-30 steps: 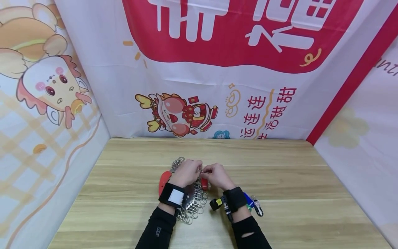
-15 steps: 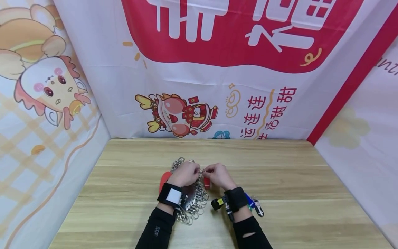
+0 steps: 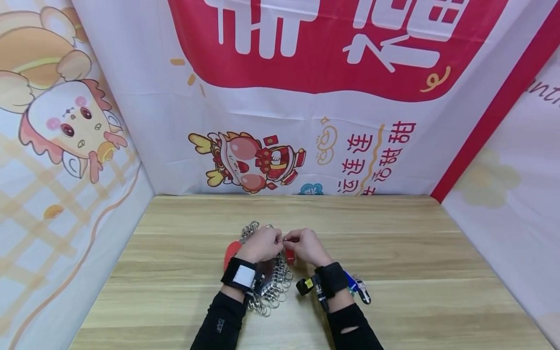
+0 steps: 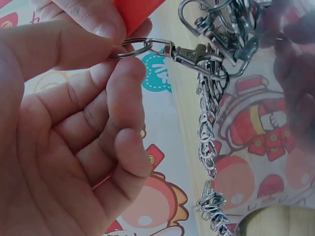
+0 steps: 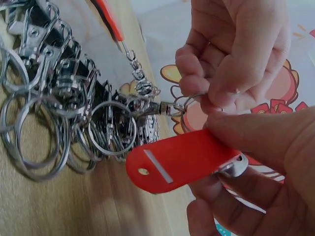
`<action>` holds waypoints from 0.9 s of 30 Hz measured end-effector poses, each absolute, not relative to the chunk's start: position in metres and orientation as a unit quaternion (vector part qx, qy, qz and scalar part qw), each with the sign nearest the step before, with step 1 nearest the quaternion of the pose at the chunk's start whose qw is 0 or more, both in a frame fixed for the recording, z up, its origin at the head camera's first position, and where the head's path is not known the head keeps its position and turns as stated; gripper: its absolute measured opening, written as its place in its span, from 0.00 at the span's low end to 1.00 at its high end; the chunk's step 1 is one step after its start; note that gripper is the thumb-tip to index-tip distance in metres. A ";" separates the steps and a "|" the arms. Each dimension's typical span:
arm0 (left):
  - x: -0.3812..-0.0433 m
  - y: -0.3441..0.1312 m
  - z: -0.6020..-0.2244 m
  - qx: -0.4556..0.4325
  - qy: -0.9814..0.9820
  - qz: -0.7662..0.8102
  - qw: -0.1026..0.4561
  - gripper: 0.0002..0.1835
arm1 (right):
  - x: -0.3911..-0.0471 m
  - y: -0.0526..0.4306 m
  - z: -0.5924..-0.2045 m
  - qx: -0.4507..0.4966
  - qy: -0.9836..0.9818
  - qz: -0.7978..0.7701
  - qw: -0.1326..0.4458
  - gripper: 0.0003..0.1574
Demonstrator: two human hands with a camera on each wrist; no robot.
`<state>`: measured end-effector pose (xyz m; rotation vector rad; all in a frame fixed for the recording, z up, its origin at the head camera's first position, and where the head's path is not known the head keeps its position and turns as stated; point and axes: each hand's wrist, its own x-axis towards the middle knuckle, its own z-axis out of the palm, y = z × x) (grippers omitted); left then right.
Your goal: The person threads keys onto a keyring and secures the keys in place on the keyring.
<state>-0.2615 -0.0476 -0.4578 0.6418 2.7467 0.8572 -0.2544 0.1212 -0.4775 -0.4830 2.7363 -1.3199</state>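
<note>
Against half a second ago, little differs: the fingertips of the left hand (image 3: 262, 244) and right hand (image 3: 307, 247) look a touch closer together, and the red tag (image 5: 179, 162) is in much the same place beneath the right hand. A second ago the left hand reached slightly farther forward. On the cloth wall (image 3: 376, 109) ahead of both hands, red characters, turned sideways, read 运连连 and, partly cut off, 生活甜甜; the big white ones above run out of view, as does the grey lettering far to the right. Small print on the left sleeve (image 3: 220, 324) is too tiny to read. The left hand pinches a split ring (image 4: 139, 52) between thumb and forefinger, the other fingers loosely bent; the ring links to a silver swivel clasp (image 4: 197, 58), just beyond those fingertips. The right hand pinches the tag, flat, rounded at the end, with a small hole and a pale bar, a silver piece (image 5: 234, 167) showing behind it. Nearer the person than the fingertips, a row of metal clasps and rings (image 3: 280, 279) spreads over the wooden table (image 3: 407, 253). A red rounded piece (image 3: 232, 253) lies left of the left hand.
</note>
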 end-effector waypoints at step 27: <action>-0.264 -0.062 -0.462 0.217 0.905 0.310 0.192 0.14 | -0.257 0.123 -0.481 -0.186 0.872 -0.442 0.098 0.06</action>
